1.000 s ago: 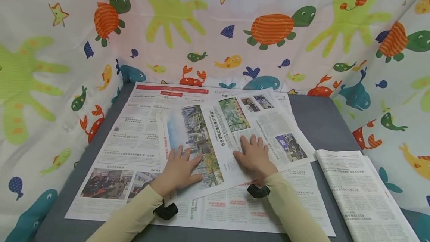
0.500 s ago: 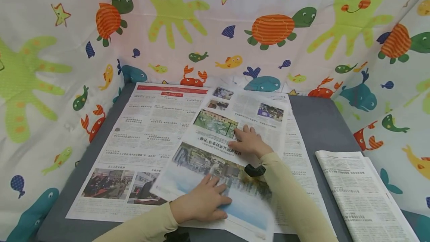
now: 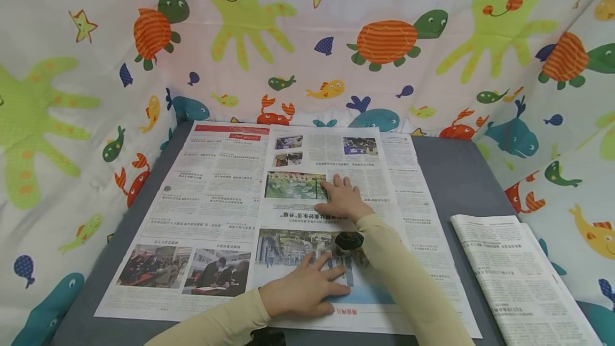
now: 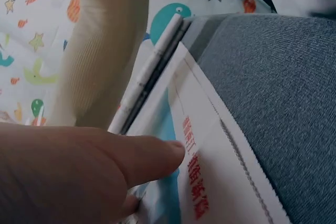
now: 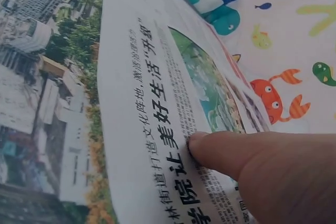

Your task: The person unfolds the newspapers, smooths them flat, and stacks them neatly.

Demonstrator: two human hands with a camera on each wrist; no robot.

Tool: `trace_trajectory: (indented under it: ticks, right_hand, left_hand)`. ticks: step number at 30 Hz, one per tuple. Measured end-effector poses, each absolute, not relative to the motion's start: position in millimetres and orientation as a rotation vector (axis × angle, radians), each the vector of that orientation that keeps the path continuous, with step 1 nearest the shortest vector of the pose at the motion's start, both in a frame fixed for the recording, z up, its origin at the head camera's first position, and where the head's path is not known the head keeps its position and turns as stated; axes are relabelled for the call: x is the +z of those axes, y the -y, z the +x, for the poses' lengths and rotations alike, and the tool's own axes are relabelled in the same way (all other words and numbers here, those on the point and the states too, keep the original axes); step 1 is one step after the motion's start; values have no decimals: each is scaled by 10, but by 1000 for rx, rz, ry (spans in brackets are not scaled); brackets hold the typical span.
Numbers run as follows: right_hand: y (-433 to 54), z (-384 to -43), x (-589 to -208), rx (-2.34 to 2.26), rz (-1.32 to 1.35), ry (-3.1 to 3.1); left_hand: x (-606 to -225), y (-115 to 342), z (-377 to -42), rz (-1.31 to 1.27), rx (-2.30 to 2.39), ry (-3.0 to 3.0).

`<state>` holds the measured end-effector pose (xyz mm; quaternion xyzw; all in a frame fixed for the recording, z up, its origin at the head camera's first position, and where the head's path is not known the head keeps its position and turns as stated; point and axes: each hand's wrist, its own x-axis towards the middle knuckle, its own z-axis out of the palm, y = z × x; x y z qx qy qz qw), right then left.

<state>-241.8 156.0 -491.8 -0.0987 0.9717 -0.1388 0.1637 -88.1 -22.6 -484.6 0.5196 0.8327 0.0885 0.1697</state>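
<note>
A newspaper sheet [image 3: 288, 218] with color photos lies upside down to the head camera, on top of a wider spread newspaper [image 3: 202, 218]. My left hand [image 3: 307, 287] rests on its near part with the fingers spread, over the pale blue of the large photo. Farther up, my right hand [image 3: 343, 199] lies flat beside the green photo, fingers apart. In the left wrist view, the thumb [image 4: 152, 156] lies by red print close to the sheet's edge. The right wrist view has the right thumb [image 5: 226, 153] touching the paper next to the large black headline.
A folded stack of newspaper [image 3: 519, 276] lies at the table's right side. The dark grey table [image 3: 461, 175] shows around the papers. A white curtain [image 3: 298, 31] printed with sea animals closes off the back and both sides.
The top sheet has turned clockwise, from slanted sideways to lined up with the right half of the spread newspaper. Both hands moved with it, the left toward the near right, the right slightly away.
</note>
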Motion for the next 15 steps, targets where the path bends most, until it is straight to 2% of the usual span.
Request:
trace_trajectory:
  ticks: [9,15]
  right_hand:
    - [-1553,-2412,-4933,-463,-257,-2780]
    - [-1704,-2362,-4874,-558,-304,-2783]
  left_hand:
    - [-4810,244,-885,1425,234,-2393]
    - [-5044,257,-930,1463,296,-2387]
